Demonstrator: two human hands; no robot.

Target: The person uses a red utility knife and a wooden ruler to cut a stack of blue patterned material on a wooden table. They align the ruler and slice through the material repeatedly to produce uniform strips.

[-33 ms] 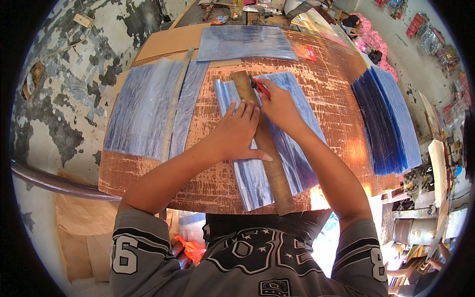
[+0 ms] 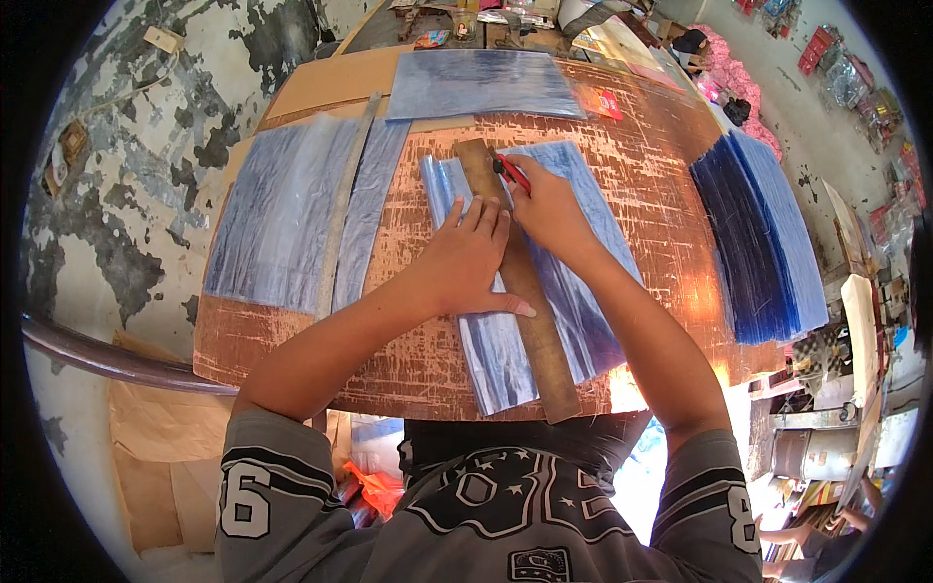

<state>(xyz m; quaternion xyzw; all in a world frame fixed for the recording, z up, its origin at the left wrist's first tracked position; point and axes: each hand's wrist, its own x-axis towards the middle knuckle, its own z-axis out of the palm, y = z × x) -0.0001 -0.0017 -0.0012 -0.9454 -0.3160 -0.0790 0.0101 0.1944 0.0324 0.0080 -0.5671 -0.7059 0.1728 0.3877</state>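
Several clear bluish plastic sheets (image 2: 591, 282) lie on the scratched brown table in front of me. Across them, slightly slanted, runs a worn brown straightedge (image 2: 544, 352). My left hand (image 2: 471, 260) lies flat with fingers spread, its fingertips and thumb on the straightedge and its palm over the plastic to the left. Near the straightedge's far end, my right hand (image 2: 550, 209) grips a red-and-black utility knife (image 2: 512, 173), whose tip is beside the right edge of the straightedge. The blade itself is too small to make out.
On the left, more plastic sheets (image 2: 277, 214) lie under a long narrow strip (image 2: 347, 204). A bluish sheet (image 2: 481, 83) covers the table's far side. A thick stack of blue sheets (image 2: 763, 238) stands at the right edge. Beyond, a person (image 2: 688, 47) is beside a pink heap.
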